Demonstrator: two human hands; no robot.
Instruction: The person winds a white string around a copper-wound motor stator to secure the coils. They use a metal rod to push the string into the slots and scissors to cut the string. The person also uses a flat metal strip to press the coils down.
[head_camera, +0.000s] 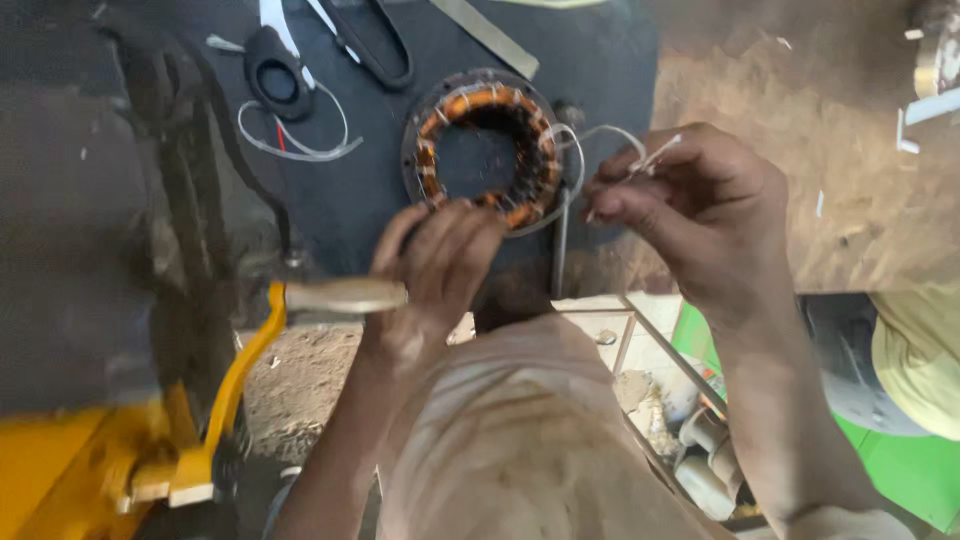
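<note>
A round motor stator (487, 155) with orange copper windings lies on a dark mat (380, 190) on the bench. My left hand (437, 262) rests its fingers on the stator's near rim. My right hand (690, 205) is just to the right of the stator, fingers pinched on a thin white cord (655, 158) that loops back to the winding.
Black-handled scissors (375, 40) and a second black-handled tool (277, 75) with loose white cord lie at the back of the mat. A bare wooden benchtop (850, 190) extends right. A yellow-framed tool (215, 420) sits lower left. Green parts and clutter lie under the bench at right.
</note>
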